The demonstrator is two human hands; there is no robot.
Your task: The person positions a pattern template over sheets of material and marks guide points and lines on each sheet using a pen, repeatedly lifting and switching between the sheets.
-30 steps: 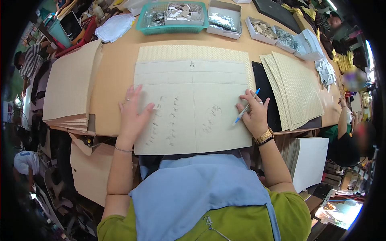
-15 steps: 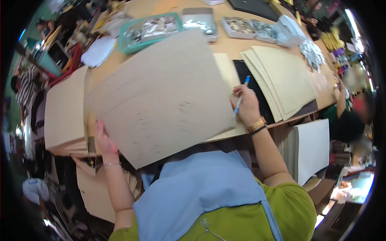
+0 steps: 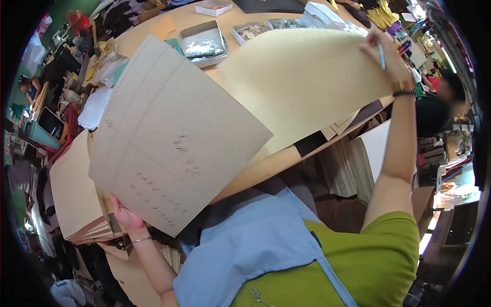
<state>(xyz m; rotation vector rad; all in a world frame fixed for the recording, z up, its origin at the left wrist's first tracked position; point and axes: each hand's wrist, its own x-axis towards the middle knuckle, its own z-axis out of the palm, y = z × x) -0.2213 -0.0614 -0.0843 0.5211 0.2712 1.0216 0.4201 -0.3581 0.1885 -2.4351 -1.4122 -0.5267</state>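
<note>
Holding up, in the left hand [image 3: 128, 217], a large stiff grey-beige cardboard sheet [image 3: 169, 123], already ruled with dark lines and marked with handwriting. Gripping by its far right edge, in the right hand [image 3: 383, 53], a large pale yellow textured sheet [image 3: 296, 87], with a slim blue-and-white pen [image 3: 382, 57] among the same fingers. Judged midway through the handling: lifting done for both sheets, laying flat not yet done for either. Slanting the cardboard up and away from the left hand at its lower left edge, well apart from the right hand, with its right corner overlapping the yellow sheet in view. Spreading the yellow sheet in a bowed curve above the light-brown wooden tabletop [image 3: 268, 169], partly covering a flat black sheet [image 3: 310, 145] and pale woven-textured sheets [image 3: 341, 124]. Hard to make out exactly, with the right hand somewhat blurred: the closeness of its pinch.
</note>
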